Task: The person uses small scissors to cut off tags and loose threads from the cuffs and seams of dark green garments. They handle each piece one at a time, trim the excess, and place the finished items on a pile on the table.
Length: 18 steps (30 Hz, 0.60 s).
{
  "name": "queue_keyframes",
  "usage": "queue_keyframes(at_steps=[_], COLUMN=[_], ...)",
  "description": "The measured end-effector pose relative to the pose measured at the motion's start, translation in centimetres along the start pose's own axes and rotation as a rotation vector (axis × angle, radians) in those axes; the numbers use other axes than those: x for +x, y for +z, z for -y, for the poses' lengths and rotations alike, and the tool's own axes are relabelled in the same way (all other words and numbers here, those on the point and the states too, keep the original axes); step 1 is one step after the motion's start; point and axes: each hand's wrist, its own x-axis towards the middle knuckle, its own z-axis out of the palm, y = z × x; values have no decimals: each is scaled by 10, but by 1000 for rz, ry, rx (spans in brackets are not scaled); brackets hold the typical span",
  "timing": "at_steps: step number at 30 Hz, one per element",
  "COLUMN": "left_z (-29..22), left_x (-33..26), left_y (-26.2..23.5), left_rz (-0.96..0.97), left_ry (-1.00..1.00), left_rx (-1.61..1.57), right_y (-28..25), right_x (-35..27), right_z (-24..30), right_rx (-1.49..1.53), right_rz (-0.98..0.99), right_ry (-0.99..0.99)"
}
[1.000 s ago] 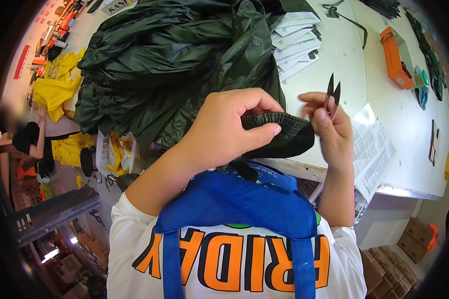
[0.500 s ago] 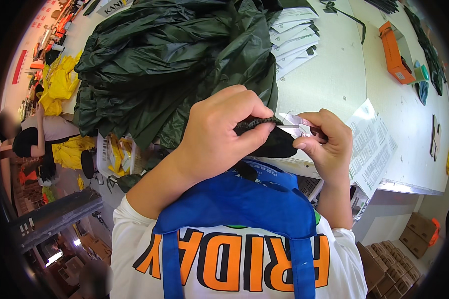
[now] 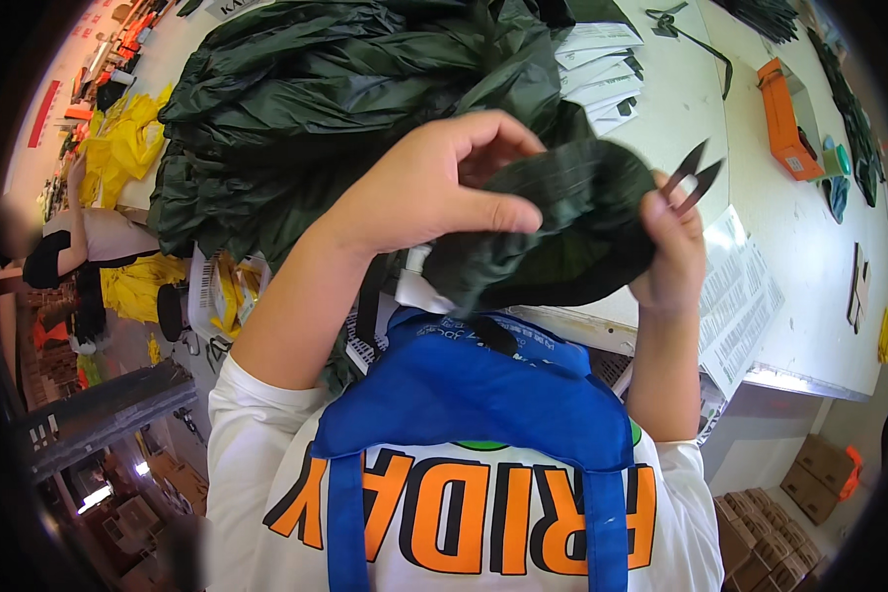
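A dark green piece of thin, shiny fabric (image 3: 553, 232), gathered and blurred by motion, hangs between my hands at the table's front edge. My left hand (image 3: 429, 183) has its thumb and fingers apart, beside the fabric's left part; its fingertips are partly hidden behind the folds. My right hand (image 3: 676, 247) grips a pair of thread snips (image 3: 694, 178), their two dark blades pointing up and away, apart from each other. The fabric's right edge lies against the right thumb and fingers. A white label-like strip (image 3: 419, 286) shows at the fabric's lower left.
A large heap of dark green fabric (image 3: 296, 118) covers the table's left. Behind lie a stack of white printed packets (image 3: 600, 74) and an orange box (image 3: 787, 118). Printed sheets (image 3: 735, 296) overhang the right front edge. At far left, another person (image 3: 104, 237) stands near yellow fabric (image 3: 123, 148).
The snips' blades have swung from pointing left at the fabric to pointing up. The left pinch has opened, and the fabric has spread out between my hands.
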Motion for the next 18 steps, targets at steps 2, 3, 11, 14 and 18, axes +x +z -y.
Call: queue_keyframes(at_steps=[2,3,11,14,18], left_z=[20,31,40,33,32], left_x=[-9,-18,-41,-45,-41], left_y=[-10,-13,4,8,11], left_rz=[59,52,-79,-125,-98], left_ry=[-130,-154,-46,21,20], left_rx=[35,-119,-625,-671,-697], right_y=[-3,-1,10,0,31], right_x=[13,17,28,28,-22], right_z=[10,11,13,10,3], right_rx=[92,178,-185,-994,-853], right_rz=[85,98,-184,-478,-26], right_ry=[15,13,-87,-552,-627])
